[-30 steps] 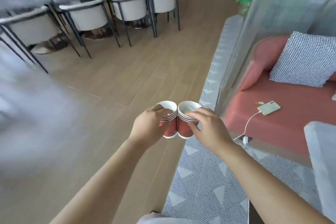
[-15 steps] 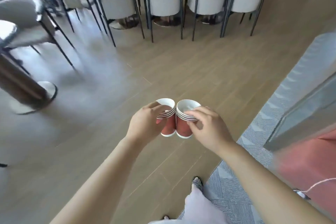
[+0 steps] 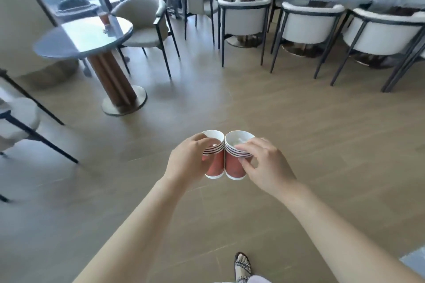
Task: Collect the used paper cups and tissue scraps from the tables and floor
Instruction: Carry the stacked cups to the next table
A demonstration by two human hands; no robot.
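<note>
The left hand (image 3: 187,164) was curled around the left cup stack (image 3: 216,165). The right hand (image 3: 268,166) pinched the right cup stack (image 3: 234,166) near its rim. The 2 stacks were upright with sides touching, at frame centre above the wooden floor (image 3: 299,126). At upper left, 1 cup (image 3: 104,18) stood on the round table (image 3: 80,40).

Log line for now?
left hand: grips left cup | right hand: grips right cup | cups: touching | pending: far cup on round table

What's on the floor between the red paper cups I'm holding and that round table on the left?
Head view: only bare brown plank floor lies between the red paper cup stacks and the round grey pedestal table.
</note>
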